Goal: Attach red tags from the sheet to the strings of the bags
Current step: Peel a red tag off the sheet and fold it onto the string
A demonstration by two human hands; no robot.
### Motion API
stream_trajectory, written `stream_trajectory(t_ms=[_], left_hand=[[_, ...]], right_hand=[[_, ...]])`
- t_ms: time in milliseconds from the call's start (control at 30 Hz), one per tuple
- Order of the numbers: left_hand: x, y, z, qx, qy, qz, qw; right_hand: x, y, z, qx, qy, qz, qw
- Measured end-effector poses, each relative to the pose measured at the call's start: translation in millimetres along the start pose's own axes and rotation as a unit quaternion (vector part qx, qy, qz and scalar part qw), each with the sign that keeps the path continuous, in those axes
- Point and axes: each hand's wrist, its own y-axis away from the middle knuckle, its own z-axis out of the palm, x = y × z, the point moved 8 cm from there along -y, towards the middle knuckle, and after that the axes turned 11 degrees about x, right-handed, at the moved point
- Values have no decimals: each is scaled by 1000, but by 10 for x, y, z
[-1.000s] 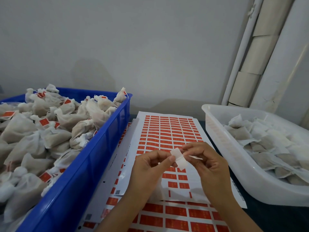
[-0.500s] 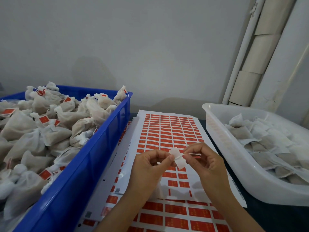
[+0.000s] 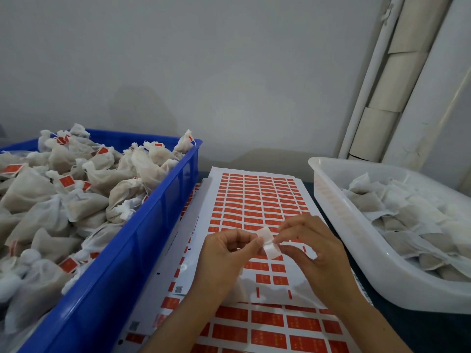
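Above the sheet of red tags (image 3: 257,200), my left hand (image 3: 224,261) and my right hand (image 3: 311,248) pinch a small tag (image 3: 267,242) between thumb and forefinger; its white back faces me and it is bent in the middle. A white bag (image 3: 235,293) hangs below my left hand, mostly hidden by the palm. The string is too thin to make out here. More sheets of red tags (image 3: 267,327) lie under my forearms.
A blue crate (image 3: 122,263) on the left is heaped with tagged bags (image 3: 76,200). A white tub (image 3: 356,256) on the right holds untagged bags (image 3: 407,220). A grey wall and white pipes (image 3: 367,80) stand behind the table.
My hands stay over the sheet. The white tag has folded further between my fingertips, and my right fingers have closed in on its middle.
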Motion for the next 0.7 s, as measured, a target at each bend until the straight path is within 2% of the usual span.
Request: stream_trajectory(t_ms=[100, 233, 400, 700], left_hand=[[6, 2, 11, -4, -2, 4, 1000], [10, 4, 14, -4, -24, 15, 1000], [37, 18, 29, -14, -27, 25, 999], [21, 28, 51, -26, -51, 38, 998]], right_hand=[[-7, -12, 1, -4, 16, -23, 1000], [136, 28, 88, -50, -63, 108, 991], [189, 70, 130, -28, -126, 197, 972], [217, 110, 163, -37, -137, 217, 966]])
